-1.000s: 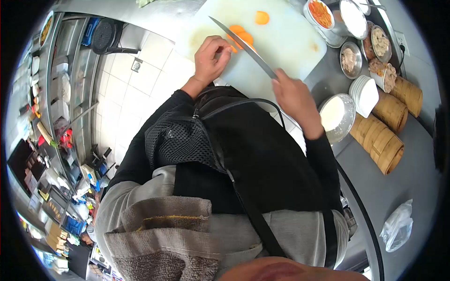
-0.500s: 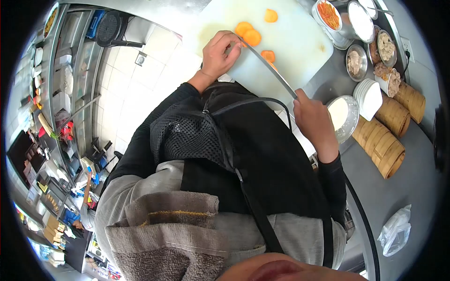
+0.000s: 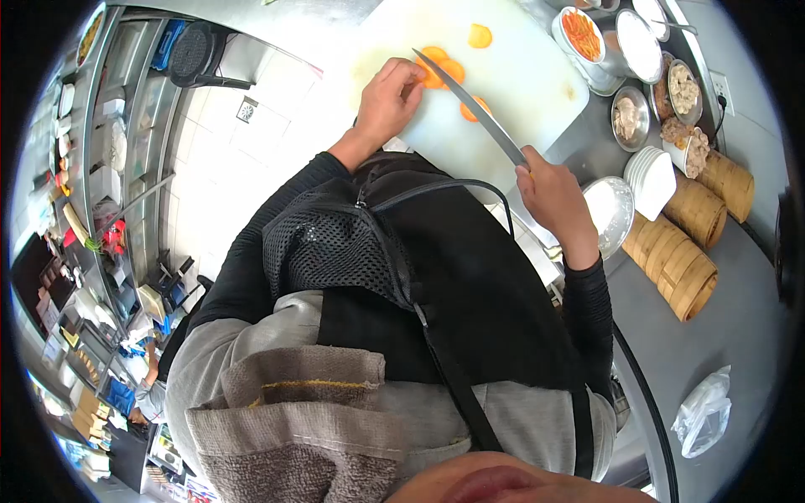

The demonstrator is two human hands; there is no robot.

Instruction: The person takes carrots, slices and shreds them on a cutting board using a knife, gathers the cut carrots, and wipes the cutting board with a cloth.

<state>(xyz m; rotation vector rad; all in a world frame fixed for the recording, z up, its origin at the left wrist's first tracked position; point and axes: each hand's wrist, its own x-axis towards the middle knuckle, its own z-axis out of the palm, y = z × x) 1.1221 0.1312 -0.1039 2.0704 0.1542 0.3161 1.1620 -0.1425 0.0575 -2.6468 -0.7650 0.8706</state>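
Over the white cutting board, our right hand grips the knife, its blade slanting across the carrot slices. Our left hand curls beside them, fingers bent; we cannot tell whether it pinches a piece. Bamboo steamers lie at our right.

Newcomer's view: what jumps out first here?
The long knife in the right hand, angled over the pale board at the top of the view, with bright orange slices around the blade. Next, the stacked bamboo steamers on the counter at the right, below the bowls of food.
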